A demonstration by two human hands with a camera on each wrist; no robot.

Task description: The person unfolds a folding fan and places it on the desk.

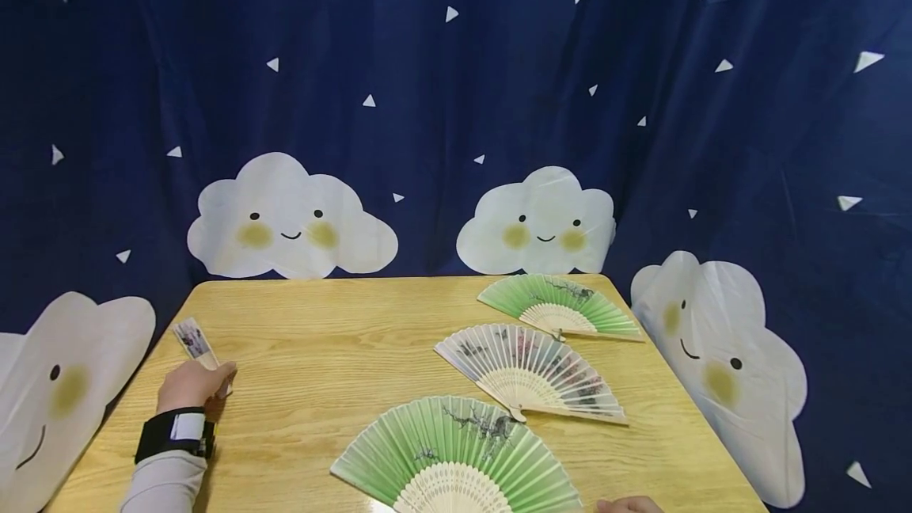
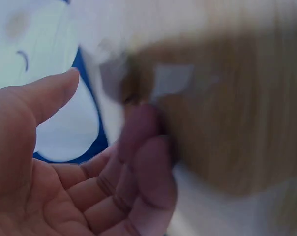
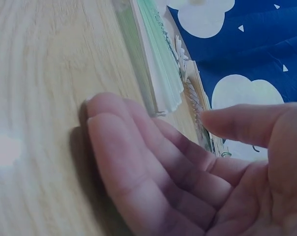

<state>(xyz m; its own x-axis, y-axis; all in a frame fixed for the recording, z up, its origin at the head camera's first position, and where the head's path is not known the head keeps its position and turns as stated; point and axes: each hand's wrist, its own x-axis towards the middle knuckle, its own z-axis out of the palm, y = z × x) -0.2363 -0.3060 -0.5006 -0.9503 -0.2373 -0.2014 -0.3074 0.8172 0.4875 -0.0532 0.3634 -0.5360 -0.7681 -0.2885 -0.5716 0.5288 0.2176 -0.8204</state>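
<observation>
At the table's left side my left hand [image 1: 188, 386] is at the near end of a folded fan [image 1: 191, 336] with a dark print. In the left wrist view the thumb stands apart from the loosely bent fingers [image 2: 153, 167]; blur there hides whether they touch the fan. An opened green fan [image 1: 492, 450] with a dark branch print lies front centre, its lower end cut off. My right hand [image 3: 153, 167] is close to the tabletop right of it, fingers relaxed, thumb apart, nothing held. Only a bit of this hand shows in the head view.
Behind the front fan lie an opened white floral fan [image 1: 534, 370] and another opened green fan [image 1: 563, 307], towards the right back corner. They are on a light wooden table [image 1: 321, 339]. Dark blue cloth [image 1: 427, 117] with white clouds surrounds the table's back and sides.
</observation>
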